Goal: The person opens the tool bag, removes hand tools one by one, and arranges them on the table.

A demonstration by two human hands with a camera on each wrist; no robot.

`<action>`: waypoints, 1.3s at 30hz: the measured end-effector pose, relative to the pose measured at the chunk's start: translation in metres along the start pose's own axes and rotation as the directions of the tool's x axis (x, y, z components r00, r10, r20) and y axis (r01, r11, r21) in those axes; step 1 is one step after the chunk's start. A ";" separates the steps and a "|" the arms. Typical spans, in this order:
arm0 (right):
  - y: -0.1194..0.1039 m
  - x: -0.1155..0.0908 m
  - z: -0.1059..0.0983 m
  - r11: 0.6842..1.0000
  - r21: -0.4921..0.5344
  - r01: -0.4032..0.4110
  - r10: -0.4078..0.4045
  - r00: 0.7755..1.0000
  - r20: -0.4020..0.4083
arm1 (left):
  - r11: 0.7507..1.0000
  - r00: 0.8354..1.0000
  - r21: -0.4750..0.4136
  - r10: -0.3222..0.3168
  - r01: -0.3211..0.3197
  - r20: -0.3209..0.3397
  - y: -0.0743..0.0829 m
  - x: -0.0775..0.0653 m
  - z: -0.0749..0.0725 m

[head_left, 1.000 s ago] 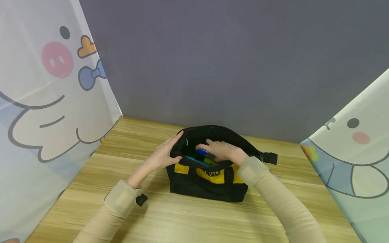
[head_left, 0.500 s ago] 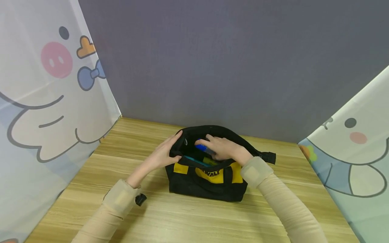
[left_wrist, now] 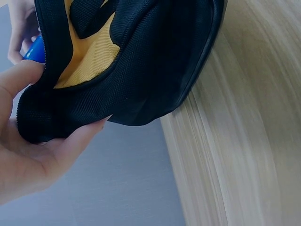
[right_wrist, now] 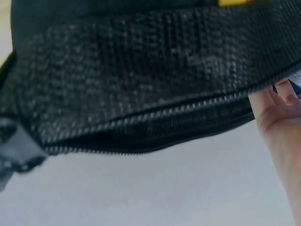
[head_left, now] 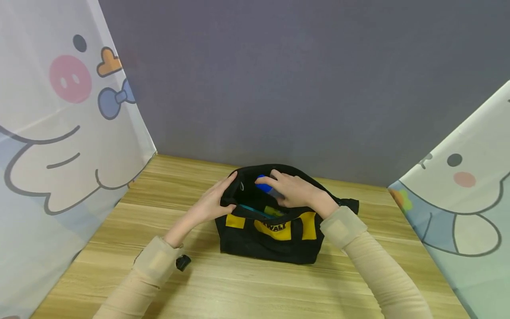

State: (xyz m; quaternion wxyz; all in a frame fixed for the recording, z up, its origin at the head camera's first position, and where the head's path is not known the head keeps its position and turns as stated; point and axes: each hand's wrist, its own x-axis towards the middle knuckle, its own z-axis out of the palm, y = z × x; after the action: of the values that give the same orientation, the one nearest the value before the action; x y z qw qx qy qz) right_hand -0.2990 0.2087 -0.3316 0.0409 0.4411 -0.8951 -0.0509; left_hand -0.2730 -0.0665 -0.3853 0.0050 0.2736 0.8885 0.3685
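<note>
A black and yellow tool bag (head_left: 267,248) stands on the table with its zipped mouth spread apart. My left hand (head_left: 209,204) grips the bag's left end, thumb on the front rim and fingers at the back; the left wrist view shows the black fabric between thumb and fingers of that hand (left_wrist: 33,162). Over the opening, my right hand (head_left: 296,190) holds a blue-capped cylinder (head_left: 264,184) with a greyish body, tilted, its lower part covered by the hand. Only a sliver of blue cap (left_wrist: 36,50) appears in the left wrist view. The right wrist view catches mostly zipper and fingers (right_wrist: 277,117).
Inside the bag lie a teal item (head_left: 255,211) and a yellow-green item (head_left: 274,211), both partly hidden. A strap end (head_left: 349,205) sticks out at the bag's right. A grey wall (head_left: 271,88) rises behind the wooden table (head_left: 239,292).
My right hand has risen slightly inside the bag's mouth, lifting the blue-capped cylinder so more of its body shows. The left hand keeps its hold on the bag.
</note>
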 end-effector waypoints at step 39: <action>0.008 -0.033 -0.037 0.974 0.200 -0.109 0.139 0.980 -0.143 | 0.999 0.999 0.040 0.021 -0.020 -0.026 0.001 -0.001 0.001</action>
State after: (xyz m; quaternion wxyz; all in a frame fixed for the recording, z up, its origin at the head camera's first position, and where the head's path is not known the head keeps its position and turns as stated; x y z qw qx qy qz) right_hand -0.2809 0.2379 -0.2951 0.0713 0.3885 -0.9158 0.0725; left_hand -0.2715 -0.0656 -0.3855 -0.0161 0.2777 0.8927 0.3545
